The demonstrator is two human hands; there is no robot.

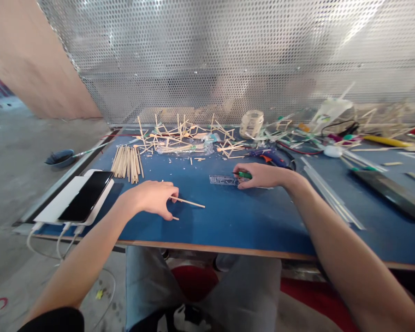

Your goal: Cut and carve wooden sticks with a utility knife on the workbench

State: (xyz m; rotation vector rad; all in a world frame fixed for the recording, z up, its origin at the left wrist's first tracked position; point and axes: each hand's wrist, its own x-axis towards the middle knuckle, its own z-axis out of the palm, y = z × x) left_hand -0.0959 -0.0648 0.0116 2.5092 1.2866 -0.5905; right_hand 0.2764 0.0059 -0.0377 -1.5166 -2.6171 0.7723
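My left hand (pixel 155 198) is low over the blue table, its fingers curled around a thin wooden stick (pixel 192 203) that points right. The tip of a second stick (pixel 175 218) shows by the thumb; the rest of it is hidden by the hand. Farther right, my right hand (pixel 254 176) is closed on a small green-handled tool (pixel 245 175) with a dark tip pointing left; its exact kind is unclear. Flat on the table under that hand lies a clear plastic strip with white markings (pixel 222 180), partly covered by the fingers.
Left of centre lies a bundle of wooden sticks (pixel 127 162), near a black phone (pixel 86 196) with cables. Behind are joined stick frames (pixel 185 131), a clear jar (pixel 251 123) and a blue glue gun (pixel 275 158). Clear glue sticks (pixel 328 191) and a black case (pixel 390 193) lie right.
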